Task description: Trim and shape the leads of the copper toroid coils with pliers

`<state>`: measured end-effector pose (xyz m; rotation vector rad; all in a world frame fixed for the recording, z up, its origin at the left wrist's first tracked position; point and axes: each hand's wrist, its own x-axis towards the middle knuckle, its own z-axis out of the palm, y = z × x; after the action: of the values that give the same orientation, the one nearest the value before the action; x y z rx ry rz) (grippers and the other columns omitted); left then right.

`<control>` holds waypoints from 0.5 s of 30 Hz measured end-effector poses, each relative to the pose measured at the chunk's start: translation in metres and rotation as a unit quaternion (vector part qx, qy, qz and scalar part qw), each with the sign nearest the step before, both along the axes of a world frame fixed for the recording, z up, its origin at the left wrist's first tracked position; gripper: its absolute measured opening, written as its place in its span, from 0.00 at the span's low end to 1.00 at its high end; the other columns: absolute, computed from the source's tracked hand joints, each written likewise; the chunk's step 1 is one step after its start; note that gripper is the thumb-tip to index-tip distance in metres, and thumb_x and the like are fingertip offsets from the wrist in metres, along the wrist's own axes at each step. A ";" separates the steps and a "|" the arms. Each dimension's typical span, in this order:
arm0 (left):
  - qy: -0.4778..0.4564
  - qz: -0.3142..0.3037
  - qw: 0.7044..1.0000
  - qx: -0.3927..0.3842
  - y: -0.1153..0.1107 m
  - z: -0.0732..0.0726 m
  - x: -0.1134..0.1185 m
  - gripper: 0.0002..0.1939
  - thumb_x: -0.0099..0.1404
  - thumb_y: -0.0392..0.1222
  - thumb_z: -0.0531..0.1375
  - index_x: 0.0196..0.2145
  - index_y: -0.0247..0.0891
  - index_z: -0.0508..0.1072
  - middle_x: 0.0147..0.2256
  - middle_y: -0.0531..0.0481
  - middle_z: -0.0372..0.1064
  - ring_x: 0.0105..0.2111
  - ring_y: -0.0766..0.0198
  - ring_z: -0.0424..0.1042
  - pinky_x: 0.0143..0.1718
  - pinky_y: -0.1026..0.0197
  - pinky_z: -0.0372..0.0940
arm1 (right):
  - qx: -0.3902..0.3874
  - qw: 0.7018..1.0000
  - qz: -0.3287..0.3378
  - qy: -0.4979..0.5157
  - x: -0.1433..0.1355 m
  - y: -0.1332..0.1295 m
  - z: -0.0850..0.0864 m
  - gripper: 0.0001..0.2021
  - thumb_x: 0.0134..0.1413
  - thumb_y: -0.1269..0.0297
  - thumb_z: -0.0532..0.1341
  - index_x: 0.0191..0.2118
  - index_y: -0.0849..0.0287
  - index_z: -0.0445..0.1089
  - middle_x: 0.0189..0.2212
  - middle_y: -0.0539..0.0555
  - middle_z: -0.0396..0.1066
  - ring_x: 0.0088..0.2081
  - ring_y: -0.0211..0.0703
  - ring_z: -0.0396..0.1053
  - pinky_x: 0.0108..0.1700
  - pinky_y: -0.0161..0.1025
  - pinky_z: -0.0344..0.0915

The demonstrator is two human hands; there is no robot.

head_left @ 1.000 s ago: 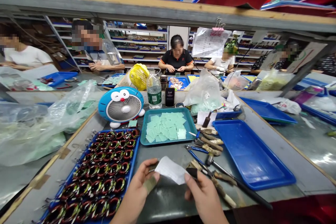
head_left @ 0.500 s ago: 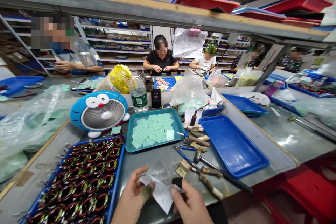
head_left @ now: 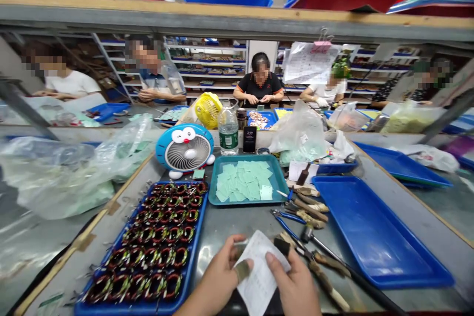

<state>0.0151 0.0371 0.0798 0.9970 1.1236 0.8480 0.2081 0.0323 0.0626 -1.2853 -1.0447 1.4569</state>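
A white sheet of printed paper [head_left: 258,279] is held low over the front of the bench, its lower corner pointing down. My left hand [head_left: 222,271] grips its left edge, with the thumb on top and a dark wrap around that thumb. The other edge is pinched by my right hand [head_left: 296,276], whose thumb lies flat on the paper; a black cover shows on one finger. Left of the hands, copper-wound ring coils [head_left: 150,256] stand in rows in a blue tray [head_left: 199,237]. Beyond the paper, thin pale green square cards [head_left: 242,180] lie heaped in a teal tray [head_left: 212,180].
Pliers and cutters [head_left: 307,207] and a hammer [head_left: 309,234] lie right of my hands, beside a bare blue tray [head_left: 385,237]. Behind stand a cartoon fan [head_left: 189,153], a bottle [head_left: 228,133] and a phone [head_left: 249,139]. A shelf [head_left: 229,19] crosses above; co-workers sit opposite.
The view has turned left, so the bench things appear farther right. The paper now faces me more broadly and looks flatter between both hands, which still hold it.
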 end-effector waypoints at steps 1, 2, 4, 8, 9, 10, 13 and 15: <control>-0.026 0.001 1.000 -0.015 -0.004 -0.005 0.002 0.31 0.60 0.57 0.68 0.54 0.39 0.66 0.41 0.42 0.77 0.38 0.54 0.77 0.38 0.58 0.67 | -0.016 1.000 -0.018 0.001 0.001 -0.001 -0.004 0.34 0.55 0.38 0.67 0.56 0.64 0.70 0.50 0.64 0.77 0.49 0.59 0.77 0.49 0.46 0.75; -0.036 0.006 0.999 -0.022 -0.008 -0.009 0.003 0.31 0.60 0.58 0.68 0.52 0.39 0.65 0.39 0.42 0.77 0.38 0.54 0.77 0.38 0.57 0.68 | -0.031 0.999 -0.026 -0.003 0.001 -0.002 -0.010 0.36 0.53 0.38 0.68 0.55 0.64 0.69 0.49 0.64 0.78 0.48 0.60 0.78 0.48 0.47 0.76; -0.027 0.032 0.999 -0.023 -0.015 -0.015 0.004 0.29 0.60 0.58 0.66 0.51 0.39 0.64 0.38 0.43 0.76 0.37 0.54 0.77 0.37 0.57 0.68 | -0.050 0.998 -0.030 -0.022 0.004 -0.005 -0.023 0.36 0.50 0.36 0.69 0.53 0.63 0.69 0.47 0.64 0.78 0.46 0.61 0.78 0.47 0.47 0.77; 0.065 0.098 0.993 0.009 -0.016 -0.022 -0.008 0.23 0.65 0.52 0.60 0.53 0.40 0.64 0.40 0.43 0.75 0.41 0.51 0.76 0.41 0.53 0.69 | -0.017 0.998 -0.006 -0.053 0.023 -0.003 -0.044 0.34 0.48 0.37 0.70 0.51 0.61 0.71 0.49 0.64 0.78 0.50 0.59 0.77 0.51 0.44 0.76; 0.104 0.106 0.989 0.024 -0.014 -0.023 -0.013 0.22 0.65 0.49 0.60 0.54 0.40 0.66 0.41 0.42 0.75 0.43 0.49 0.76 0.44 0.51 0.68 | -0.004 0.997 -0.002 -0.072 0.033 0.001 -0.044 0.34 0.47 0.37 0.71 0.51 0.61 0.72 0.49 0.63 0.78 0.51 0.59 0.77 0.52 0.43 0.76; 0.145 0.109 0.983 0.039 -0.012 -0.024 -0.017 0.22 0.64 0.45 0.61 0.55 0.41 0.69 0.43 0.41 0.75 0.47 0.47 0.74 0.48 0.49 0.66 | 0.009 0.995 -0.010 -0.104 0.044 0.007 -0.042 0.35 0.45 0.38 0.72 0.51 0.61 0.72 0.49 0.63 0.78 0.51 0.58 0.77 0.51 0.41 0.76; 0.246 0.092 0.962 0.078 -0.007 -0.028 -0.022 0.26 0.59 0.33 0.61 0.55 0.44 0.74 0.52 0.41 0.75 0.55 0.42 0.70 0.58 0.45 0.58 | 0.048 0.976 -0.061 -0.203 0.081 0.032 -0.022 0.37 0.45 0.37 0.70 0.54 0.60 0.73 0.50 0.61 0.78 0.50 0.56 0.78 0.47 0.37 0.77; 0.287 0.077 0.950 0.094 -0.004 -0.031 -0.019 0.30 0.57 0.28 0.58 0.56 0.46 0.75 0.55 0.41 0.74 0.57 0.41 0.69 0.58 0.45 0.58 | 0.074 0.957 -0.095 -0.263 0.102 0.047 -0.007 0.36 0.47 0.35 0.68 0.53 0.59 0.74 0.49 0.59 0.78 0.49 0.54 0.78 0.45 0.34 0.76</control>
<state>-0.0035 0.0330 0.0488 1.3801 1.6541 0.8198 0.3103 0.0790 0.0557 -1.6585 -1.2989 0.8875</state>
